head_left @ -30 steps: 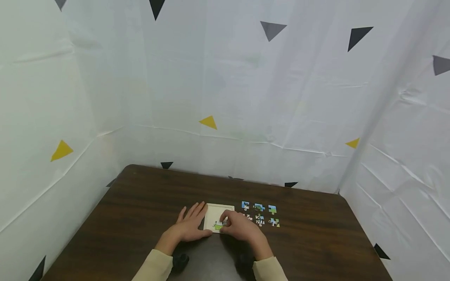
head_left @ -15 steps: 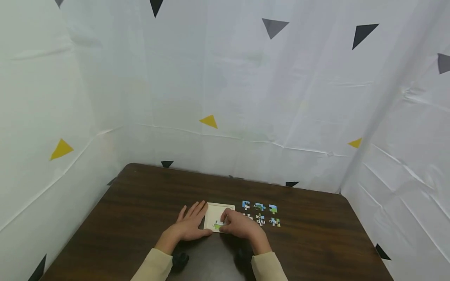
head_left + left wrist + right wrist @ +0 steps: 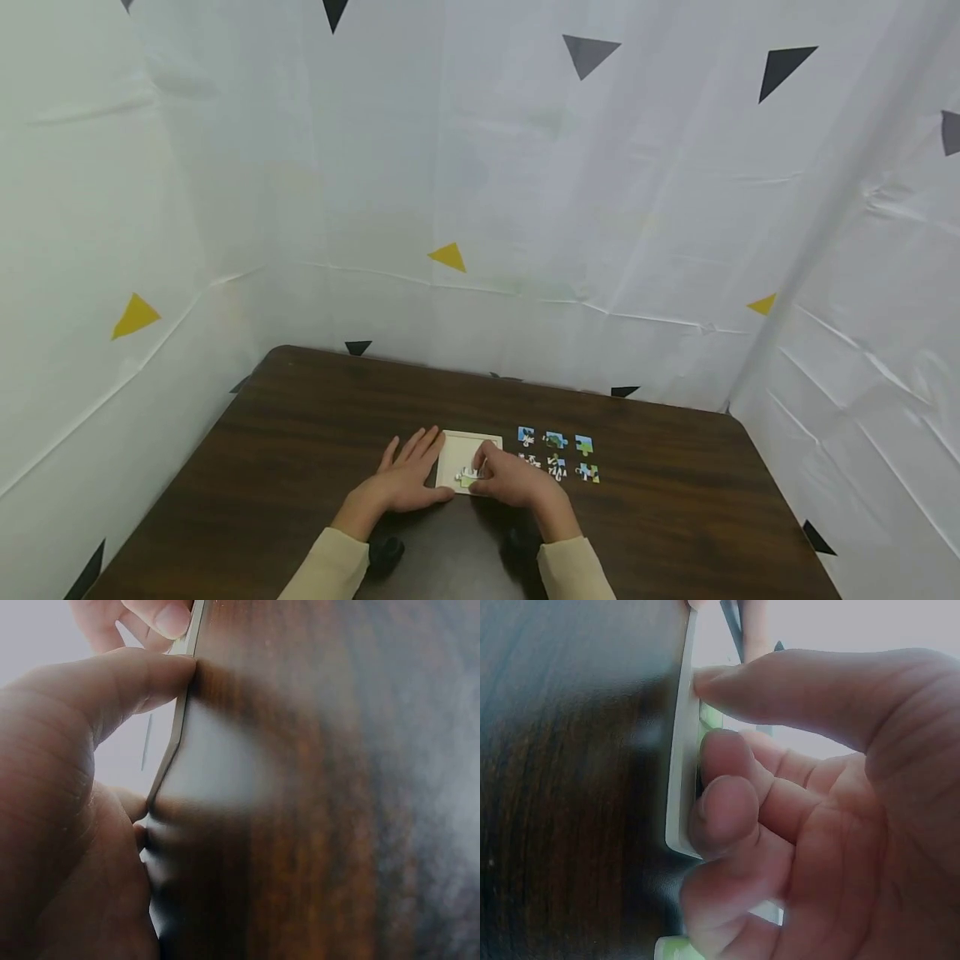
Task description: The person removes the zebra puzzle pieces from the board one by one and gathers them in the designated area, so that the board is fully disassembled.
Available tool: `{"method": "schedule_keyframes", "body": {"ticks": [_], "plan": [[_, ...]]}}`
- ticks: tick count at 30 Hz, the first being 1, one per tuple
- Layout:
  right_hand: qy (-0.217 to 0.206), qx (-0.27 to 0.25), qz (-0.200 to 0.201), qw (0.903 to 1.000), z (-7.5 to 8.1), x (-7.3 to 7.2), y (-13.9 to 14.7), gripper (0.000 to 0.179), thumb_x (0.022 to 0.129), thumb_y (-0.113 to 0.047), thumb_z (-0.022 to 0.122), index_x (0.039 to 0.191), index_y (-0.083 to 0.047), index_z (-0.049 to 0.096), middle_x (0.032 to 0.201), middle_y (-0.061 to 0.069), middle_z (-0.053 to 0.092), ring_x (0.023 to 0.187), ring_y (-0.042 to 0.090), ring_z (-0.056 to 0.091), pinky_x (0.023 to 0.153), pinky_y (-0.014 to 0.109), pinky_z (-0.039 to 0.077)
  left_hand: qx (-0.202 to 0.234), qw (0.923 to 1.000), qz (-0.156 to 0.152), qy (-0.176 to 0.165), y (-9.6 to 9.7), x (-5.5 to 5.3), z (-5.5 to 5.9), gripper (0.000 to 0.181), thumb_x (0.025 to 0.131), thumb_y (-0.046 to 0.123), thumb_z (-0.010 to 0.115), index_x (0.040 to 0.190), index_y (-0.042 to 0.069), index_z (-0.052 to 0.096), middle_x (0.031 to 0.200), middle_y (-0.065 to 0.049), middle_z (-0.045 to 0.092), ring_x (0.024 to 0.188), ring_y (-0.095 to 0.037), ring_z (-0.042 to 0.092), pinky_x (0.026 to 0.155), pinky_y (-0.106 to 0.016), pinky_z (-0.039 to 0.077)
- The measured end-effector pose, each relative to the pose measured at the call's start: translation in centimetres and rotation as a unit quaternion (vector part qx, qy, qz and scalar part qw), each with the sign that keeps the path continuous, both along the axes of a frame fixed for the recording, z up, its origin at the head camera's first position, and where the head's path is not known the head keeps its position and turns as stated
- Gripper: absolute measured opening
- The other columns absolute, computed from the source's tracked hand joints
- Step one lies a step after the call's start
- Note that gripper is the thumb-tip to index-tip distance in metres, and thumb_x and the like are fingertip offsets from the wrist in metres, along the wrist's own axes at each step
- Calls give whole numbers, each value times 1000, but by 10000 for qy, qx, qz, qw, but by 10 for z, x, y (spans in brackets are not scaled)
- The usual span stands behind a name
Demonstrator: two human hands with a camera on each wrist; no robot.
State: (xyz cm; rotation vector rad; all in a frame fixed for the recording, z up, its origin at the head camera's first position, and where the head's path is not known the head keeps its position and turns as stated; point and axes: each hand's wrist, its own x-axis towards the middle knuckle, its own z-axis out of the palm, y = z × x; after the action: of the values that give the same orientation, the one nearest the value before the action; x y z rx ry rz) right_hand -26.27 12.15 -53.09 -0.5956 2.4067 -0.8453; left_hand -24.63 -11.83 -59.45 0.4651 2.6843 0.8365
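Note:
A pale square puzzle tray [image 3: 456, 450] lies on the brown table. My left hand [image 3: 407, 485] steadies it, fingers spread along its left side and thumb against the near edge. The left wrist view shows that thumb on the tray's rim [image 3: 180, 720]. Over the tray's near right part, my right hand [image 3: 519, 483] has its thumb and curled fingers on a green-and-white jigsaw piece [image 3: 467, 482], pinching it near the bottom edge. In the right wrist view a green bit of the piece [image 3: 709, 716] shows between thumb and fingers; the rest is hidden.
Several loose jigsaw pieces [image 3: 555, 440] lie in two rows right of the tray, the nearest partly behind the right hand. White curtains [image 3: 525, 208] with coloured triangles hang beyond the table's [image 3: 660, 467] back and side edges.
The jigsaw piece under my right fingers has shifted and turned slightly within the tray. The left hand keeps its place; the head view has tilted a little.

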Motion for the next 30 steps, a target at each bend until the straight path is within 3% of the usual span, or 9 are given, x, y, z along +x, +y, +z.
{"method": "schedule_keyframes", "body": {"ticks": [4, 8, 14, 24, 30], "plan": [[29, -127, 40, 9999, -3, 0, 3, 18, 104, -12, 65, 118, -6, 55, 83, 1, 58, 68, 15, 50, 64, 32, 41, -25, 10000, 12, -11, 0, -3, -6, 107, 97, 71, 63, 175, 16, 15, 184, -6, 10, 171, -32, 6, 132, -68, -5], [273, -189, 5, 9994, -8, -2, 5, 11, 105, -10, 59, 116, -6, 57, 80, -2, 56, 65, 13, 47, 62, 30, 40, -54, 10000, 22, -45, 1, -2, -6, 106, 97, 69, 64, 175, 16, 15, 184, -5, 10, 171, -31, 6, 132, -67, -5], [704, -81, -137, 9974, -5, -3, 5, 5, 107, -15, 64, 106, -11, 61, 82, -3, 59, 66, 12, 50, 60, 29, 41, -52, 10000, -26, 10, 2, -6, -9, 107, 97, 71, 63, 175, 17, 14, 184, -5, 9, 171, -32, 5, 132, -68, -6], [599, -408, 210, 9972, 7, 2, 8, 9, 108, -15, 64, 100, -9, 65, 89, -2, 63, 71, 8, 53, 65, 27, 45, 34, 10000, 1, -59, 2, -1, 2, 110, 95, 72, 64, 175, 14, 16, 183, -9, 11, 170, -35, 7, 131, -70, -5], [626, -657, 77, 9958, 16, 8, 12, 13, 108, -17, 66, 100, -7, 66, 80, -2, 59, 64, 8, 47, 59, 27, 42, -38, 9999, 15, -92, 1, 0, 2, 108, 96, 72, 62, 175, 15, 14, 184, -8, 9, 170, -34, 4, 132, -68, -7]]}}
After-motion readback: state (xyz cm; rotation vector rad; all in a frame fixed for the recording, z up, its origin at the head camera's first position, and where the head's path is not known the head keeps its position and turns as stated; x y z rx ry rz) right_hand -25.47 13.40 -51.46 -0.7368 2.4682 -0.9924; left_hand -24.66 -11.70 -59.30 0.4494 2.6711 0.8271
